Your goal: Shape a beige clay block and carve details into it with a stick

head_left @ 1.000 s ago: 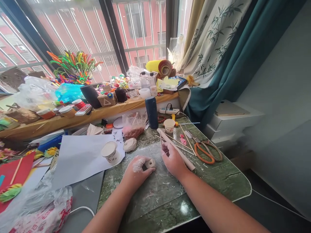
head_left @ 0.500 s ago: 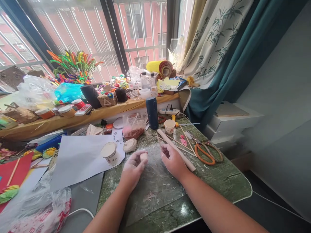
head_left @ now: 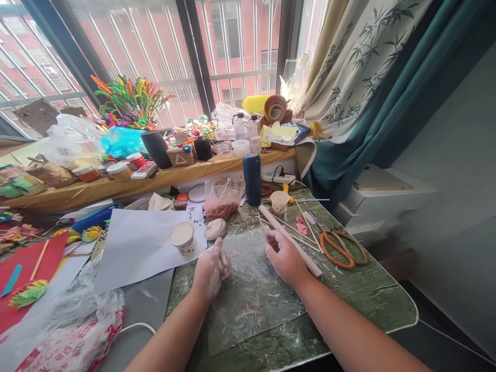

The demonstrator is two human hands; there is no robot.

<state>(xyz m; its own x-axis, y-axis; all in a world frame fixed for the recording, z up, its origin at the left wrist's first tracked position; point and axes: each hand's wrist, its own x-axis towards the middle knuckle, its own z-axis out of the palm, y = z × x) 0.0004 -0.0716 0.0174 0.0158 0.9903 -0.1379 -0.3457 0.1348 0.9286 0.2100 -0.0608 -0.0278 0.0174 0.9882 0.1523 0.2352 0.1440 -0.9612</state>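
My left hand [head_left: 211,268], dusted with white powder, is closed with its thumb up. It wraps round a small piece of pale dough, now hidden by the fingers. Facing it, my right hand [head_left: 284,257] has curled fingers round the lower end of a thin stick [head_left: 262,226] that points up and away. Beneath both hands lies a clear plastic sheet [head_left: 248,315] with white smears. A larger lump of pale dough [head_left: 215,229] rests just beyond my left hand. The rolling pin [head_left: 310,263] lies slantwise beside my right hand, partly behind it.
A lidded paper cup [head_left: 184,241] stands on white paper [head_left: 132,243] at left. Scissors [head_left: 337,249], thin sticks, pink scraps [head_left: 301,226] and another cup [head_left: 279,202] are at right. A dark blue bottle [head_left: 252,180] and a bag of reddish material [head_left: 222,202] stand behind. Crafts crowd the windowsill.
My left hand has turned thumb-up and closed its fingers over the piece of dough, which was visible before. My right hand keeps its pose. The whole view has shifted slightly.
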